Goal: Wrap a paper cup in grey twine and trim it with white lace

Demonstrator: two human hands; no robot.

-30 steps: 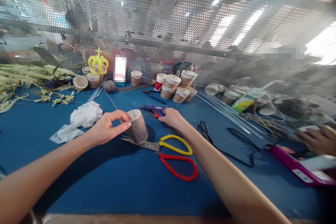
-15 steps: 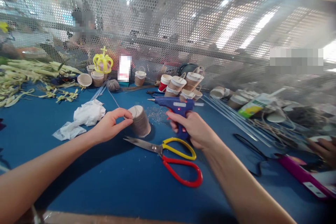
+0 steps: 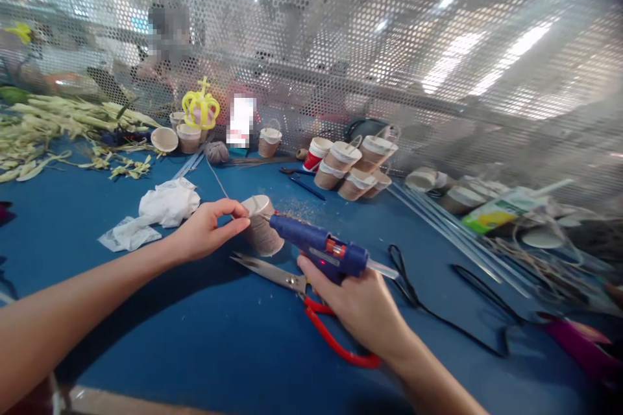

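Note:
My left hand (image 3: pixel 207 230) pinches a small twine-wrapped cup (image 3: pixel 263 230) that lies tilted on the blue table (image 3: pixel 195 337). My right hand (image 3: pixel 357 305) grips a blue glue gun (image 3: pixel 316 248) by its handle. The gun's nozzle points left and touches the cup near its rim. A clear glue stick juts from the back of the gun. Scissors (image 3: pixel 272 272) with red and yellow handles lie on the table under my right hand, their blades pointing left below the cup.
A crumpled white cloth (image 3: pixel 163 204) lies left of the cup. Wrapped cups (image 3: pixel 353 165), a ball of twine (image 3: pixel 216 152) and a yellow crown (image 3: pixel 200 107) stand along the mesh screen. Black cord (image 3: pixel 438 311) runs right. Straw strips (image 3: pixel 58 136) lie far left.
My right hand picked the glue gun up from the table, then brought it down and left until its nozzle met the cup. My left hand kept its hold on the cup.

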